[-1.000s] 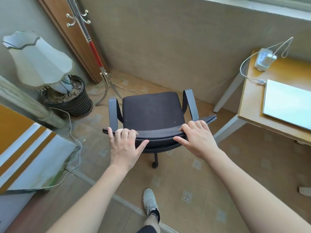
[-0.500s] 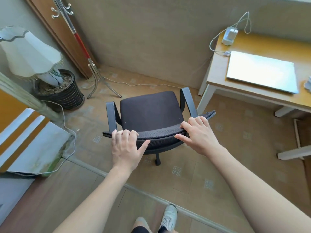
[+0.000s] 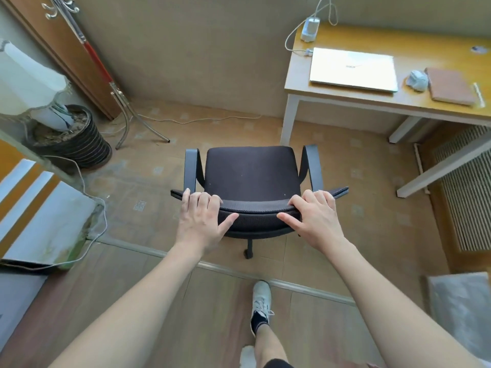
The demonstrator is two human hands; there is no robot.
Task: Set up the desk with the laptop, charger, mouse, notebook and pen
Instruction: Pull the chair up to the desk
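My left hand [image 3: 200, 220] and my right hand [image 3: 316, 219] both grip the top edge of the backrest of a black office chair [image 3: 252, 176], fingers curled over it and thumbs on the near side. At the upper right stands a wooden desk [image 3: 342, 99]. On it lie a shut silver laptop [image 3: 352, 69], a white charger [image 3: 309, 29] with its cable plugged into the laptop's left side, a grey mouse [image 3: 417, 80], a brown notebook [image 3: 450, 85] and a pen [image 3: 479, 94] to the notebook's right.
A coat stand [image 3: 125, 102] and a black pot [image 3: 71, 139] holding a lamp with a white shade [image 3: 29, 86] stand at the left. A cable trails over the floor there. A radiator [image 3: 470, 189] lines the right wall. My foot [image 3: 261, 301] is behind the chair.
The chair has turned and rolled toward the desk with both hands still on its backrest. The view has swung right, bringing the mouse, notebook and pen into sight.
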